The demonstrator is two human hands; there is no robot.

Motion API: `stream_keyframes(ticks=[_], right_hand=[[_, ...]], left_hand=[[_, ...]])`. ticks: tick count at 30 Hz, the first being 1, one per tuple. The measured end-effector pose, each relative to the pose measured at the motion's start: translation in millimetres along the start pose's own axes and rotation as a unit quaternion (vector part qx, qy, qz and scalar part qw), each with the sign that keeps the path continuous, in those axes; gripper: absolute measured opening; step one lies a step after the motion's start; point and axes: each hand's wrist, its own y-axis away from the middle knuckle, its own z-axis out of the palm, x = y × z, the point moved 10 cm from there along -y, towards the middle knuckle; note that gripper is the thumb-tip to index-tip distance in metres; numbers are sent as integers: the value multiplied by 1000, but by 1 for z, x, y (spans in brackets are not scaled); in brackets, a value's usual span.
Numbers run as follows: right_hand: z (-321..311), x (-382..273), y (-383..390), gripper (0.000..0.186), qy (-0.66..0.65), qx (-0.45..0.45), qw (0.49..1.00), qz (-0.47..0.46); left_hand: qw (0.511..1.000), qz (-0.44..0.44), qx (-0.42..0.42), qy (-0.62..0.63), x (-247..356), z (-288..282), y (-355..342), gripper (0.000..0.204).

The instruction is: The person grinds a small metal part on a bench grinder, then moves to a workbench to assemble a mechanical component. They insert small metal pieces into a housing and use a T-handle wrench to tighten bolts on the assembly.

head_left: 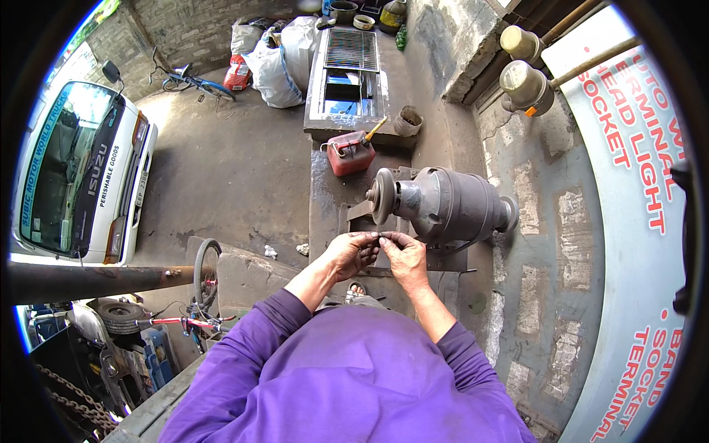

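Observation:
My left hand (353, 253) and my right hand (405, 258) meet at the fingertips in front of me. Between the pinched fingers is a small dark piece (379, 237), too small to name. Both hands are closed, thumbs pressed against forefingers. Just beyond them, to the right, stands a grey bench grinder (450, 203) with a round wheel (383, 196) on its left end and another wheel (509, 214) on its right. The left wheel is nearest my hands, and I touch neither.
A red fuel can (350, 153) with a yellow spout sits beyond the grinder, near a rusty tin (408, 121). Large white sacks (277, 70) stand farther back. A white truck (81, 173) is at left, a bicycle wheel (207, 273) nearer. A signboard (591, 399) leans along the right.

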Motion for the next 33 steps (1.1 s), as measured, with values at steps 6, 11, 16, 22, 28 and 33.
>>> stream_keyframes(ticks=[6,11,16,22,28,33], right_hand=[[2,12,-8,18,15,32,999,28],[4,19,-11,18,-16,64,998,10],[6,28,-17,18,-49,67,996,25],[5,35,-23,18,-37,72,996,41],[4,20,-17,18,-44,74,996,7],[-1,6,-12,13,3,5,999,34]], left_hand=[[998,49,9,-41,9,-4,-13,17],[999,32,31,-14,4,-14,-24,14],[998,-19,27,55,-6,-18,-35,12],[991,-64,13,114,-13,-18,-40,14],[994,-54,5,92,-8,-8,-31,12],[996,63,8,-65,19,0,-11,20]])
